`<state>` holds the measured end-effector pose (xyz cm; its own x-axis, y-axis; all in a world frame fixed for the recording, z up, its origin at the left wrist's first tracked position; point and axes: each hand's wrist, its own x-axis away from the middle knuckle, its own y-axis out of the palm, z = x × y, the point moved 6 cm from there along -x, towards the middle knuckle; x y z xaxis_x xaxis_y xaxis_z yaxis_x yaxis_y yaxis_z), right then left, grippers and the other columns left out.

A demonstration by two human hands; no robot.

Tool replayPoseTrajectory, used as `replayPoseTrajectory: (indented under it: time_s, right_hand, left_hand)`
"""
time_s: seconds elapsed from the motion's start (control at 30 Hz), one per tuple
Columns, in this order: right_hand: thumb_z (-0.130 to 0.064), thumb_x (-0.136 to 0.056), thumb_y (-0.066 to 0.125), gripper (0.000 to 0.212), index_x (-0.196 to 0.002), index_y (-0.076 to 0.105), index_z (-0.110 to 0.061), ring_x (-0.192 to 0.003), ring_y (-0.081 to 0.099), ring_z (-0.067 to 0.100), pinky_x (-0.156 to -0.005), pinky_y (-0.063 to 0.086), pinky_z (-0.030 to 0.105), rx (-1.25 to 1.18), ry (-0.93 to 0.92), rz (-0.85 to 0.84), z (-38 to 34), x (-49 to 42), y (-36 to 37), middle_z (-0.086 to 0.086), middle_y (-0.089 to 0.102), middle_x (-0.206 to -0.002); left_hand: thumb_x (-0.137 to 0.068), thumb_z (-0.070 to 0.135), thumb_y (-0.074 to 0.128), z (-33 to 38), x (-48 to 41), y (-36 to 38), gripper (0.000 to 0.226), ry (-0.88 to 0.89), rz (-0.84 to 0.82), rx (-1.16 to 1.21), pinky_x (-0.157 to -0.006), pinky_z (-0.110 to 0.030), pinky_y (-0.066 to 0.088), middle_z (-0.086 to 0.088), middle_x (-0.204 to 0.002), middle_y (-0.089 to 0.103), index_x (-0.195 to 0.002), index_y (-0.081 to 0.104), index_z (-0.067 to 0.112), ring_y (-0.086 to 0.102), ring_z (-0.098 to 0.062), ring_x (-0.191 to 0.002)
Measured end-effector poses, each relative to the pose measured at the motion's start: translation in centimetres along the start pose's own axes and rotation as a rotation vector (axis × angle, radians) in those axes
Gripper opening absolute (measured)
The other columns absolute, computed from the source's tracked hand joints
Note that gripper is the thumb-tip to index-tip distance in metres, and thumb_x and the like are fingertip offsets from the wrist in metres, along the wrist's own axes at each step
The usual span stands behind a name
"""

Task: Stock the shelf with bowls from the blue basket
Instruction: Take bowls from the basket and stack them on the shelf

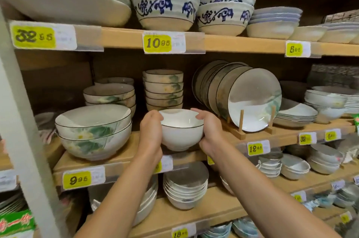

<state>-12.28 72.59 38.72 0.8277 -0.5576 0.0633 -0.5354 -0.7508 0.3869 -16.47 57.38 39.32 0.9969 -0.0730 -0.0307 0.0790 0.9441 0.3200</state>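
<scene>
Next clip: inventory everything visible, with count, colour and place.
white bowl: one, dark-rimmed, held at middle shelf front
lotus bowls: two nested, white with green leaves, middle shelf left
small bowl stack: about six, cream-green, behind white bowl
plates: several, grey-white, upright in wooden rack, middle shelf right
blue-patterned bowls: four, two stacks, top shelf
price tags: many, yellow, shelf edges
left hand: grips white bowl's left side
right hand: grips its right side

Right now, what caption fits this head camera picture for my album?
Left hand and right hand hold a white dark-rimmed bowl at the middle shelf, between flowered bowls and racked plates.
</scene>
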Motion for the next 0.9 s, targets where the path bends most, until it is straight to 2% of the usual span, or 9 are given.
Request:
replayPoseTrajectory:
  time_s: [0.17, 0.23, 0.37, 0.5, 0.6, 0.67, 0.73, 0.8, 0.9]
  right_hand:
    - [-0.002, -0.08, 0.047, 0.028, -0.098, 0.066, -0.01, -0.083, 0.066, 0.029, -0.063, 0.056, 0.034, -0.069, 0.045, -0.017, 0.9, -3.3, 1.3, 0.011, 0.07, -0.089]
    - [-0.003, -0.08, 0.048, 0.028, -0.101, 0.065, -0.008, -0.085, 0.067, 0.031, -0.066, 0.057, 0.037, -0.059, 0.063, -0.047, 1.2, -4.3, 1.3, 0.014, 0.071, -0.092]
    - [-0.003, -0.08, 0.046, 0.03, -0.103, 0.066, -0.005, -0.094, 0.067, 0.034, -0.08, 0.056, 0.042, -0.042, 0.075, -0.161, 1.4, -5.5, 1.0, 0.017, 0.073, -0.097]
    - [-0.009, -0.079, 0.045, 0.032, -0.104, 0.06, 0.004, -0.105, 0.064, 0.031, -0.09, 0.051, 0.041, 0.067, 0.122, -0.333, 0.6, -6.7, 1.1, 0.016, 0.069, -0.11]
    - [-0.006, -0.081, 0.044, 0.029, -0.106, 0.059, -0.004, -0.099, 0.064, 0.03, -0.087, 0.053, 0.04, 0.129, 0.178, -0.394, -0.1, -7.3, 2.1, 0.018, 0.066, -0.11]
    - [-0.001, -0.081, 0.041, 0.038, -0.114, 0.061, 0.0, -0.104, 0.065, 0.034, -0.089, 0.054, 0.042, 0.165, 0.223, -0.41, 0.2, -7.3, 2.8, 0.021, 0.067, -0.114]
    - [0.003, -0.079, 0.042, 0.042, -0.117, 0.061, 0.003, -0.108, 0.063, 0.037, -0.092, 0.052, 0.045, 0.18, 0.231, -0.405, 0.7, -7.4, 2.8, 0.024, 0.066, -0.115]
    - [0.005, -0.077, 0.045, 0.035, -0.106, 0.065, 0.0, -0.099, 0.066, 0.034, -0.083, 0.056, 0.041, 0.157, 0.206, -0.364, 1.0, -7.6, 2.4, 0.021, 0.069, -0.104]
    - [0.003, -0.076, 0.047, 0.029, -0.097, 0.064, -0.007, -0.091, 0.065, 0.029, -0.073, 0.055, 0.035, 0.171, 0.159, -0.306, 1.1, -7.7, 2.0, 0.015, 0.069, -0.095]
  left_hand:
    - [-0.088, 0.013, 0.045, -1.4, -4.0, 0.1, 0.015, 0.027, 0.017, -0.023, -0.066, -0.03, 0.046, -0.003, -0.096, 0.062, -0.09, 0.058, 0.022, 0.058, -0.016, -0.085]
    - [-0.089, 0.013, 0.045, -1.8, -4.5, 0.2, 0.022, 0.043, 0.016, -0.036, -0.061, -0.028, 0.043, -0.003, -0.098, 0.063, -0.105, 0.059, 0.017, 0.058, -0.013, -0.085]
    - [-0.085, 0.008, 0.045, -2.3, -5.1, 0.0, 0.032, 0.063, -0.019, -0.025, -0.068, -0.03, 0.05, -0.006, -0.101, 0.07, -0.11, 0.063, 0.014, 0.065, -0.019, -0.093]
    - [-0.079, 0.004, 0.046, -2.1, -5.9, -0.7, 0.033, -0.04, -0.016, 0.06, -0.095, -0.047, 0.049, -0.022, -0.109, 0.069, -0.105, 0.066, -0.001, 0.063, -0.036, -0.104]
    - [-0.081, 0.002, 0.045, -2.1, -6.3, -0.6, 0.019, -0.144, -0.021, 0.128, -0.086, -0.042, 0.051, -0.02, -0.095, 0.069, -0.08, 0.063, 0.007, 0.063, -0.034, -0.09]
    - [-0.084, 0.005, 0.047, -2.2, -6.5, -0.4, 0.019, -0.169, -0.033, 0.15, -0.079, -0.038, 0.051, -0.013, -0.083, 0.067, -0.072, 0.057, 0.014, 0.063, -0.029, -0.083]
    - [-0.087, 0.012, 0.052, -2.3, -6.3, -0.7, 0.013, -0.146, 0.026, 0.163, -0.081, -0.036, 0.051, -0.01, -0.082, 0.068, -0.078, 0.061, 0.014, 0.063, -0.027, -0.086]
    - [-0.087, 0.02, 0.056, -2.4, -5.3, -1.3, 0.013, -0.063, 0.116, 0.166, -0.081, -0.035, 0.052, -0.007, -0.088, 0.071, -0.086, 0.067, 0.013, 0.065, -0.021, -0.089]
    - [-0.078, 0.032, 0.06, -3.3, -3.2, -0.7, 0.035, 0.039, 0.085, 0.076, -0.08, -0.031, 0.053, 0.002, -0.103, 0.074, -0.11, 0.067, 0.02, 0.069, -0.012, -0.097]
